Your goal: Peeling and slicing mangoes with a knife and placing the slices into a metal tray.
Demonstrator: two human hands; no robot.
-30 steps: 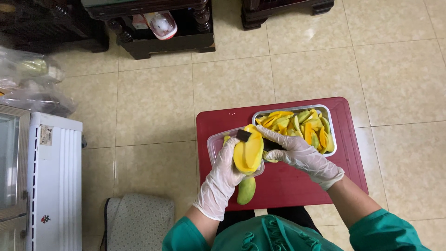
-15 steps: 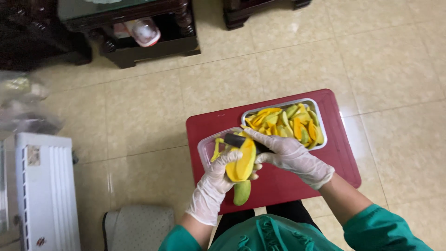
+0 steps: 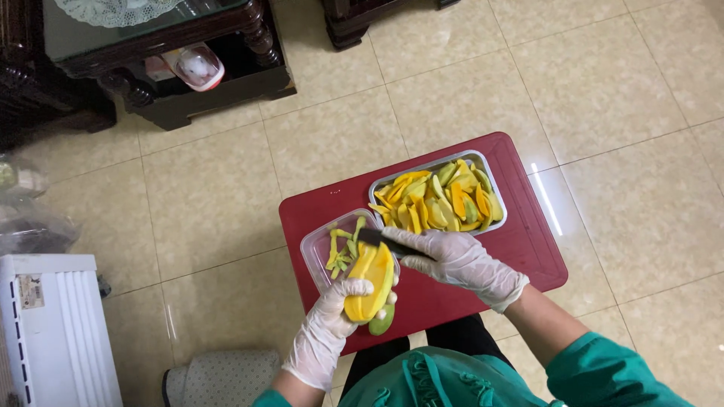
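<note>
Mango (image 3: pixel 369 285), peeled yellow w/ a green end, sits in the left hand (image 3: pixel 326 325), gloved fingers wrapped round its lower half, held over the near-left part of the red stool top (image 3: pixel 528 249). Vs a sec ago it hangs lower and more upright, closer to the near edge. Right hand (image 3: pixel 452 260), also gloved, is clenched on a dark-handled peeler (image 3: pixel 375 238); the tool now rests at the fruit's top end rather than on its face, so a stroke looks to be ending or starting, can't tell which. Peels lie in the clear tub (image 3: pixel 313 252) at the left edge, more of them in view than before. Clear tray of slices (image 3: pixel 437 197) sits at the far side, approx centre-right, unchanged.

Surface: small red plastic stool top, on beige tiled floor (image 3: pixel 603 90). Dark wood table legs (image 3: pixel 260 34) at the far-left, white slatted appliance (image 3: pixel 53 332) at the left, cushion (image 3: pixel 219 375) beside the person's knees.
</note>
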